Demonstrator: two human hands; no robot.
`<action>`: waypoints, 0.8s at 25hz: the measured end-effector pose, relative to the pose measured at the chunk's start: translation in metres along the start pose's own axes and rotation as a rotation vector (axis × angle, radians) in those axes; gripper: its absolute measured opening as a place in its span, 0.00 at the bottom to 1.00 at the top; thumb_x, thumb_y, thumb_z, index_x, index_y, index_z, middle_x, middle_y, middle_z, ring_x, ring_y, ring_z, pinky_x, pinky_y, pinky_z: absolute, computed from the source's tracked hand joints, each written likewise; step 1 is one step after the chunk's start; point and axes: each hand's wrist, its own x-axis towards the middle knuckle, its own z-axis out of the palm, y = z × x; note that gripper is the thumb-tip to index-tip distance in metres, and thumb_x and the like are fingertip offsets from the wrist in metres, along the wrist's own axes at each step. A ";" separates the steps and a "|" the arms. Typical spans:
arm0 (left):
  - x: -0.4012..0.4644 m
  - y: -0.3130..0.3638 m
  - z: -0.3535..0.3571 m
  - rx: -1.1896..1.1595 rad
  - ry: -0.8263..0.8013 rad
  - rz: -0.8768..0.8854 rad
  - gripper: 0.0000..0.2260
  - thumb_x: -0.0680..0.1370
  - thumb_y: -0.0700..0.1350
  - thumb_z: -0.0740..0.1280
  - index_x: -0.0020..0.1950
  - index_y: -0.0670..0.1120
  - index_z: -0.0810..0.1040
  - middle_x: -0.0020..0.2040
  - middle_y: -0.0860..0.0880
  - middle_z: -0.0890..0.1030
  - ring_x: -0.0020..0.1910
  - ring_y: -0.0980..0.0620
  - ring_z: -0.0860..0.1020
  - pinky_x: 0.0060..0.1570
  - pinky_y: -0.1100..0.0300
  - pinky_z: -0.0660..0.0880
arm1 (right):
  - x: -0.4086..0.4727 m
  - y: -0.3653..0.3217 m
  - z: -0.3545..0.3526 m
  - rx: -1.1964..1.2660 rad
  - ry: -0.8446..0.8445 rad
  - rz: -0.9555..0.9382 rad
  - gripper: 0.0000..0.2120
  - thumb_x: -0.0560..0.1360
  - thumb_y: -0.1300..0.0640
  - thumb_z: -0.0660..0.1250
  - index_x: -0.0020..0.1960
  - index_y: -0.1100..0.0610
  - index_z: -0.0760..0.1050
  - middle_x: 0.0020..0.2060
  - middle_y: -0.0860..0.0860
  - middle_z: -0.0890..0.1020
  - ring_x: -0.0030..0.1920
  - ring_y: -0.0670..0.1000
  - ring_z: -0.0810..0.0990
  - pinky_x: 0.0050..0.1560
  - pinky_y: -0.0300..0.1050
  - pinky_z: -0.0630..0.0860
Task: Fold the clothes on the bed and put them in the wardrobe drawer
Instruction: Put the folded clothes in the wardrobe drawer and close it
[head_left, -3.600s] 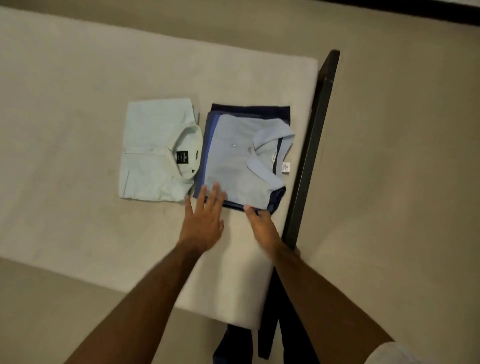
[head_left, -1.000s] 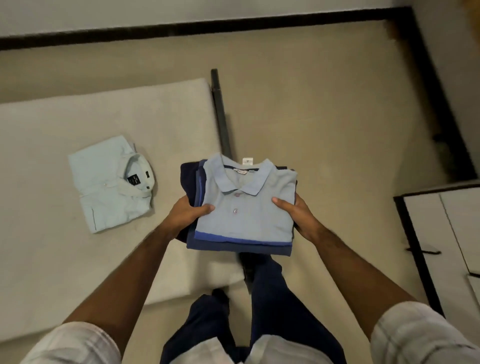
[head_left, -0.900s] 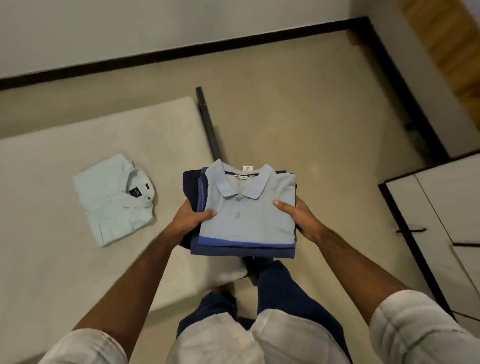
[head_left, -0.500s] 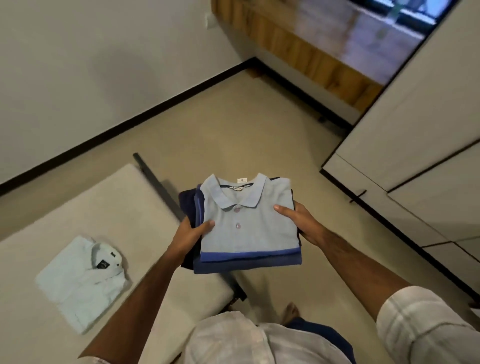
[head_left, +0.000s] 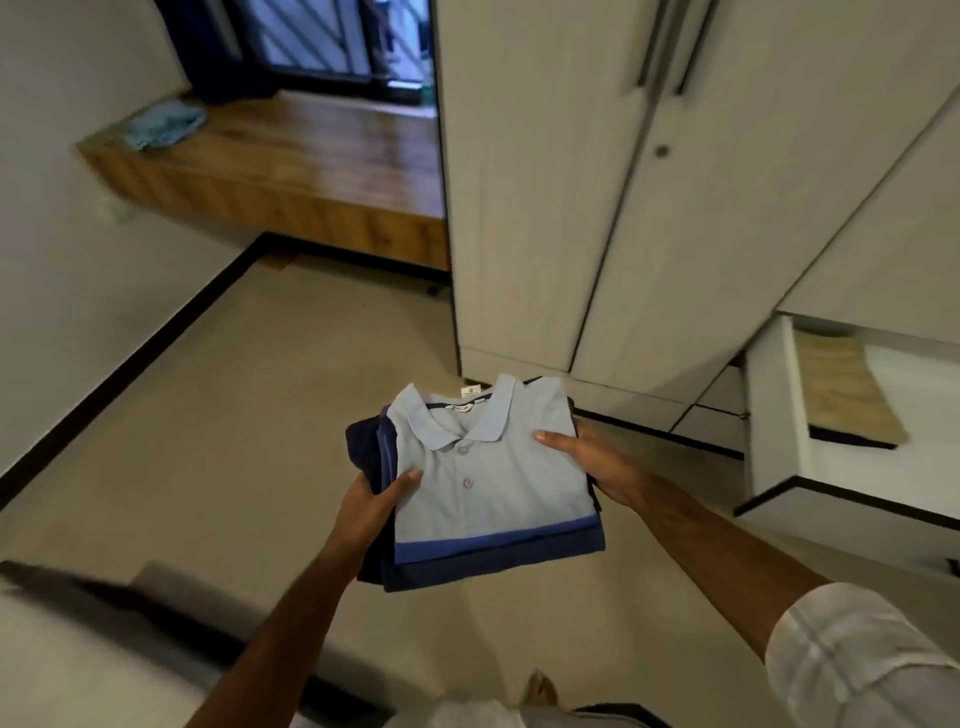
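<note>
I hold the stack (head_left: 483, 483) of folded shirts in mid-air over the floor (head_left: 249, 426), my left hand (head_left: 371, 506) gripping its 9 o'clock edge with the thumb on top, my right hand (head_left: 587, 457) gripping the 3 o'clock edge likewise. The wardrobe (head_left: 623, 182) stands at 12 o'clock, and its open drawer (head_left: 779, 415) sits at 3 o'clock, with what may be a tan cloth inside. The bed (head_left: 78, 660) corner lies blurred at 8 o'clock.

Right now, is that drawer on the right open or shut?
Open. The drawer is pulled out from the wardrobe, its white side and inside showing; a tan sheet lies in it.
</note>
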 end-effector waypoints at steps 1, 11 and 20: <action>0.012 0.011 0.032 0.024 -0.029 0.012 0.21 0.73 0.54 0.76 0.63 0.51 0.77 0.53 0.52 0.85 0.50 0.51 0.85 0.43 0.58 0.80 | 0.001 -0.001 -0.033 0.017 0.038 0.006 0.19 0.74 0.46 0.75 0.63 0.45 0.76 0.57 0.47 0.85 0.55 0.49 0.84 0.54 0.46 0.80; 0.112 0.090 0.265 0.327 -0.324 0.103 0.21 0.72 0.61 0.74 0.61 0.54 0.78 0.54 0.53 0.84 0.52 0.50 0.82 0.57 0.46 0.79 | -0.009 0.005 -0.265 0.138 0.419 0.053 0.31 0.70 0.43 0.78 0.69 0.50 0.74 0.59 0.50 0.83 0.57 0.53 0.83 0.63 0.55 0.78; 0.201 0.165 0.497 0.510 -0.736 0.222 0.21 0.74 0.63 0.71 0.62 0.56 0.73 0.55 0.56 0.81 0.54 0.51 0.80 0.56 0.53 0.76 | -0.027 0.010 -0.457 0.282 0.712 0.091 0.31 0.73 0.43 0.75 0.72 0.50 0.70 0.60 0.50 0.81 0.58 0.53 0.81 0.58 0.53 0.79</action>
